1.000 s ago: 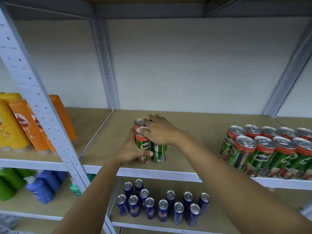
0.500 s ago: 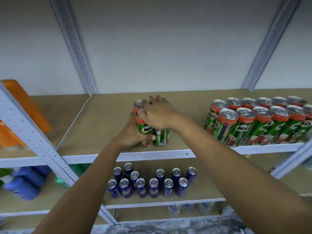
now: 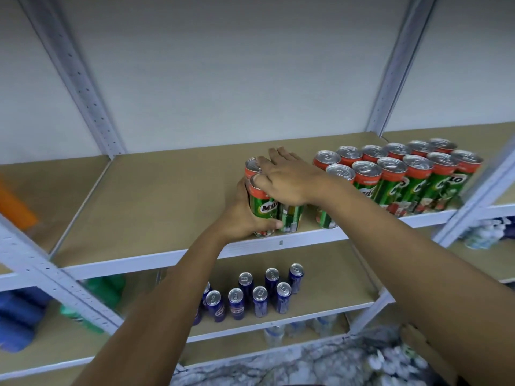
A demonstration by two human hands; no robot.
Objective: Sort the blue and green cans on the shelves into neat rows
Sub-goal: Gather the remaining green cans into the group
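Slid right toward the green can rows (image 3: 395,176), a green can cluster (image 3: 267,207) stays clamped between left hand (image 3: 245,218) and right hand (image 3: 287,179).

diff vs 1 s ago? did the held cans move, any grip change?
The small cluster of green cans has slid right along the upper brown shelf board; the gap to the big block of green red-topped cans is nearly closed. No grip change: left hand wraps the cluster's side, right hand covers the tops. The blue cans below are untouched.
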